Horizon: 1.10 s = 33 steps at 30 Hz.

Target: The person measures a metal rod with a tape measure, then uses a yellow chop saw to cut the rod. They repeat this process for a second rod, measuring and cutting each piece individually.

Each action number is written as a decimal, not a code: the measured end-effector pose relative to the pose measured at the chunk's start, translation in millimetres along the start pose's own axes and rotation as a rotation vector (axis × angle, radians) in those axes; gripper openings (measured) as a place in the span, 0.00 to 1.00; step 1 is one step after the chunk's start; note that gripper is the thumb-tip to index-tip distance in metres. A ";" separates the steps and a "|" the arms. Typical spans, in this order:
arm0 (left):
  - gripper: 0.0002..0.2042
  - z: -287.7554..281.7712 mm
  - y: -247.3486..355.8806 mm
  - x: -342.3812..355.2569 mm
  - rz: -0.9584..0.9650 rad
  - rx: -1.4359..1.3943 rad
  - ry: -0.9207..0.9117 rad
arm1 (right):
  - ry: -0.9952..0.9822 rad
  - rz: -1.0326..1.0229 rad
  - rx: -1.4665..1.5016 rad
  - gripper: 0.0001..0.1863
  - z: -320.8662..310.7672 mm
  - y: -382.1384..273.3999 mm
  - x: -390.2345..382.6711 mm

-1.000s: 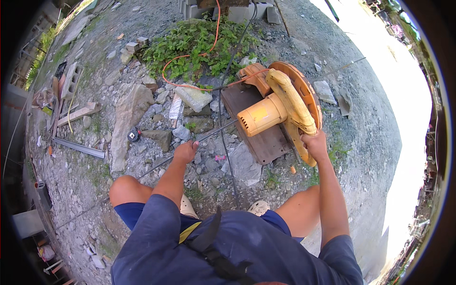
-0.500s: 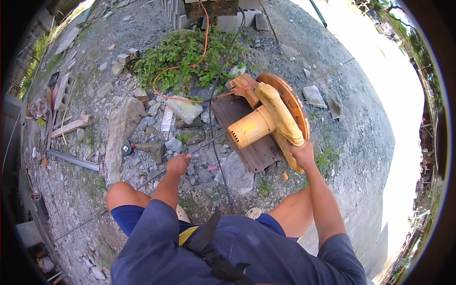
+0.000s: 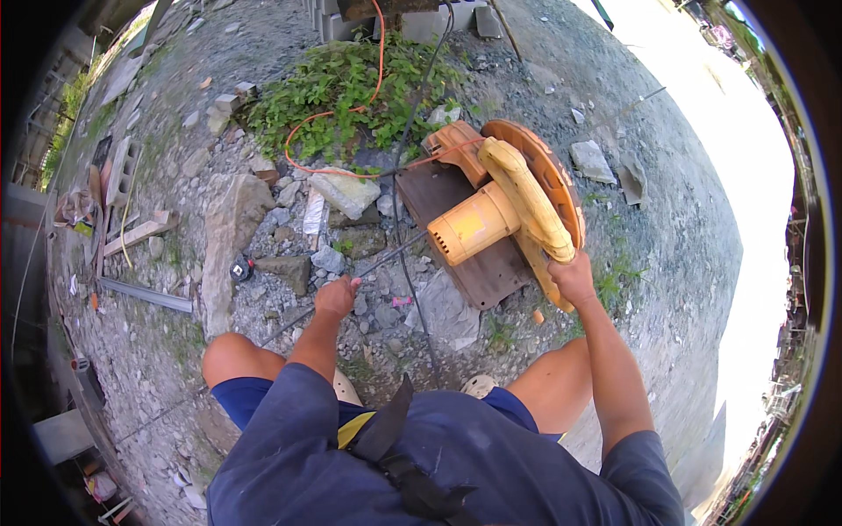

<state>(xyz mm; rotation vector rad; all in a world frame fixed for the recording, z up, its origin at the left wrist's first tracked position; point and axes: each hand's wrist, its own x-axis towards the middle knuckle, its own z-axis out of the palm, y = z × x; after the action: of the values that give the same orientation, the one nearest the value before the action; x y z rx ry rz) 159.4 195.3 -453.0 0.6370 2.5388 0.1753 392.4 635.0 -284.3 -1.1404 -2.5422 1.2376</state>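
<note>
Left hand (image 3: 335, 296): fingers wrapped round a long, thin, dark metal rod (image 3: 386, 260); right hand (image 3: 574, 277): fingers curled about the lower end of the curved yellow handle (image 3: 526, 197) of an orange-yellow cut-off saw (image 3: 474, 228). The saw stands ahead on a brown metal base plate (image 3: 500, 279) on rubble-strewn ground (image 3: 675, 263), the rod slanting up toward its motor (far end hidden). Beyond: orange cord (image 3: 381, 53), leafy green plants (image 3: 307, 96).

Outdoor worksite: rubble (image 3: 349, 195), chop saw (image 3: 478, 226).
</note>
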 end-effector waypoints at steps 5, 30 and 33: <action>0.24 2.0 -3.5 -4.7 0.014 -0.016 0.024 | -0.003 0.029 0.022 0.15 1.8 -8.2 -2.7; 0.24 -2.8 5.9 -7.6 0.003 0.005 0.054 | 0.055 0.008 0.094 0.16 4.2 -3.7 -6.5; 0.24 -2.6 7.6 -9.1 0.008 0.005 0.070 | 0.050 0.014 0.111 0.16 3.5 -8.8 -8.1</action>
<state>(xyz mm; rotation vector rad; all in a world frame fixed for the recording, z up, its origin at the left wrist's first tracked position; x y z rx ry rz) 168.1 197.7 -444.9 0.6537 2.6047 0.1973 391.8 624.0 -278.6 -1.1514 -2.4010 1.3180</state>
